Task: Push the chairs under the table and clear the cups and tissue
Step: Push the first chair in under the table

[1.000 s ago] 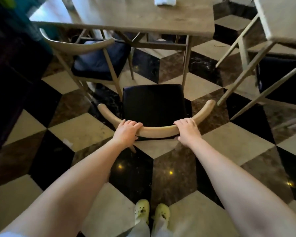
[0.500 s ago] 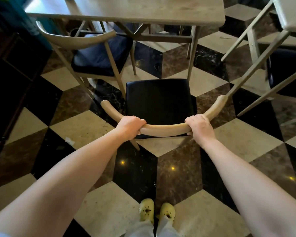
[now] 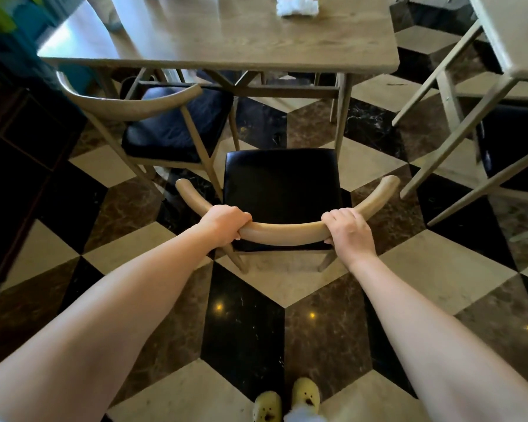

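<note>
The left hand [image 3: 224, 222] and right hand [image 3: 349, 228] are both wrapped tight around the curved wooden backrest [image 3: 284, 234] of the near chair, one on each side of its middle, arms stretched forward. Half a second ago the grip was the same, but the view was lower and the tabletop barely showed; now the head has lifted and the table [image 3: 220, 35] comes into full sight ahead of the chair. The black seat [image 3: 281, 187] has its front edge near the table's right front leg [image 3: 342, 114] but still stands wholly out from under the tabletop, so the push looks only just begun. A second chair with a dark cushion [image 3: 177, 129] stands to the left of the near chair, partly tucked under the table at an angle. A crumpled white tissue [image 3: 296, 6] lies on the far part of the table; no cups are in view.
</note>
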Motion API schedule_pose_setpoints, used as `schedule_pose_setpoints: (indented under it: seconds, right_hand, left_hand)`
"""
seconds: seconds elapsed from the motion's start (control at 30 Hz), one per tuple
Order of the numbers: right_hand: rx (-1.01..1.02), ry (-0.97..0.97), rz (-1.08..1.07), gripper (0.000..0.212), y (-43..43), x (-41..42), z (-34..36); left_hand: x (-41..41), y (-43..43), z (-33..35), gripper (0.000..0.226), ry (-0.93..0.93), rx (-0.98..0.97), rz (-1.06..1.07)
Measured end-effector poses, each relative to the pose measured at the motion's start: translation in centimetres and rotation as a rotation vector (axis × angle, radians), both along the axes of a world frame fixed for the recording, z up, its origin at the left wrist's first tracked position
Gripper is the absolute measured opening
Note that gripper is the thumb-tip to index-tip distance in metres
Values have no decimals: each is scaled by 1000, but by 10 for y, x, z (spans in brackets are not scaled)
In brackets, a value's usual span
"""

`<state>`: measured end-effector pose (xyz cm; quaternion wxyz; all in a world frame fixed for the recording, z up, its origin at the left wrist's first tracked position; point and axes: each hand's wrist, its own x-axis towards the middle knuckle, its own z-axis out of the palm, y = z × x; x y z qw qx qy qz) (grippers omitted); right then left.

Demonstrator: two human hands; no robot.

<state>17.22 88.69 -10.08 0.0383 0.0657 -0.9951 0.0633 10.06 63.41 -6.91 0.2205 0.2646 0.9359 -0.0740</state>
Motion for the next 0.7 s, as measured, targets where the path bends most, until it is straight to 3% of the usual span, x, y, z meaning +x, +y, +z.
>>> schedule_pose_setpoints:
  seconds: [0.7]
  right_hand:
    - [37,8,59,48,37,-182,4]
  left_hand:
    - [-186,32,23,31,-13,-33,-20]
